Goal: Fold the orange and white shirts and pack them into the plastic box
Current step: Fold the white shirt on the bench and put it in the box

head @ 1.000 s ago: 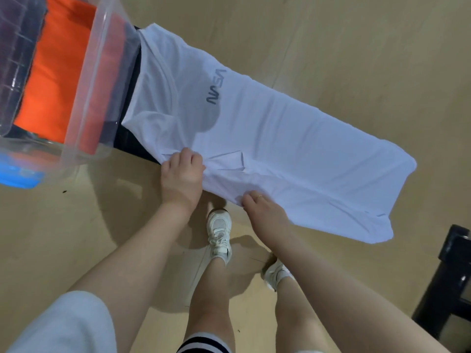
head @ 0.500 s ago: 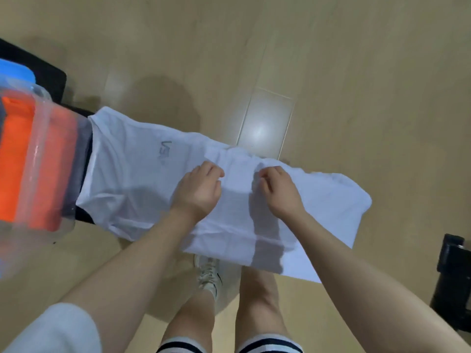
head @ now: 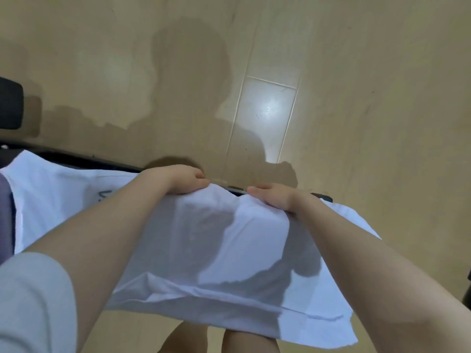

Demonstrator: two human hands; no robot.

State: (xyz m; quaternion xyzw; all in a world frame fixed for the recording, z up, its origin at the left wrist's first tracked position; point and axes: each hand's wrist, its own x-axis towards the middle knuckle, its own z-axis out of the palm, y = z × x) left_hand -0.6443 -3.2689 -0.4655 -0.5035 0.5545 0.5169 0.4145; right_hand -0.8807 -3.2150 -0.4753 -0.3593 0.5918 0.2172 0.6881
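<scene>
The white shirt is spread across the frame's lower half, over a dark surface edge. Its far edge, toward 12 o'clock, is gripped by the left hand and right hand, fingers curled over cloth. A lengthwise fold is judged underway; next, the carried edge needs laying flat and smoothing.

Indoor light, fairly dim & warm, from overhead/behind: person's shadow falls fwd on the floor, w/ a bright glare patch on 1 plank. Arm shadows cross the white shirt. Soft focus overall, slight motion blur; wide-angle bending at edges.
</scene>
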